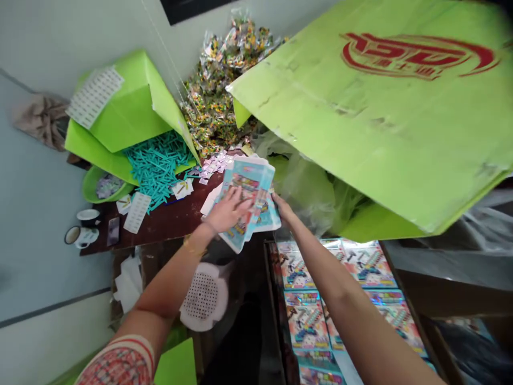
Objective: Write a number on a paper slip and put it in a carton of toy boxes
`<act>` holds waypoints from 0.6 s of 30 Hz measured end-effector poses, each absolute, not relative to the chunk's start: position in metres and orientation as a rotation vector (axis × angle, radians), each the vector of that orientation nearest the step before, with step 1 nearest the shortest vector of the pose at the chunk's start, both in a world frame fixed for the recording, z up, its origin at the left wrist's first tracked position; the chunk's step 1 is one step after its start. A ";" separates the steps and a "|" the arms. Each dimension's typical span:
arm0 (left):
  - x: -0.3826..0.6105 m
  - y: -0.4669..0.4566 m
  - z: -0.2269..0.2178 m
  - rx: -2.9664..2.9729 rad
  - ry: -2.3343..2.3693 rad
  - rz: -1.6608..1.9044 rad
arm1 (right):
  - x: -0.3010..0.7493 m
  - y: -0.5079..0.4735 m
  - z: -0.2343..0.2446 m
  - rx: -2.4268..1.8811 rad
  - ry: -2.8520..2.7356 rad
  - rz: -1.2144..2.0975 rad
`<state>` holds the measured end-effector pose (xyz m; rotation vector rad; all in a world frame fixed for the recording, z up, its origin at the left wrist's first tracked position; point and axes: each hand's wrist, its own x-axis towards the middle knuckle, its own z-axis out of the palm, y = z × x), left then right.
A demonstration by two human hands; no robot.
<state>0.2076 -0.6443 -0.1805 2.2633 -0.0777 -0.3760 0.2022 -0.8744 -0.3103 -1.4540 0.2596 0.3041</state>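
Observation:
My left hand (pixel 227 209) lies fingers-spread on top of a stack of light-blue printed packets (pixel 250 187) at the edge of the dark brown table (pixel 168 219). My right hand (pixel 281 207) grips the same stack from its right side, fingers tucked under the packets. A pile of teal plastic sticks (pixel 158 163) spills from a green box (pixel 128 112) to the left. Small pink and white tags (pixel 214 163) lie just behind the stack.
A big green carton flap (pixel 380 117) with a red logo hangs over the right. Below it, a box of finished toy packets (pixel 308 315) in rows. A heap of cellophane bags (pixel 224 80) at the back; two cups (pixel 82 235), a green bowl (pixel 90 187), a white stool (pixel 204 297).

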 end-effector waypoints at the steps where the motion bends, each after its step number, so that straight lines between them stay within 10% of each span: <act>1: 0.219 -0.665 -0.202 2.385 -0.131 -0.411 | 0.213 -0.877 -0.330 -1.496 0.311 0.292; 7: 0.247 -0.744 -0.281 2.861 -0.219 -0.286 | 0.190 -0.865 -0.381 -1.588 0.484 0.087; 18: 0.340 -0.714 -0.224 2.855 0.071 -0.255 | -0.115 -0.838 -0.361 -1.512 0.521 0.373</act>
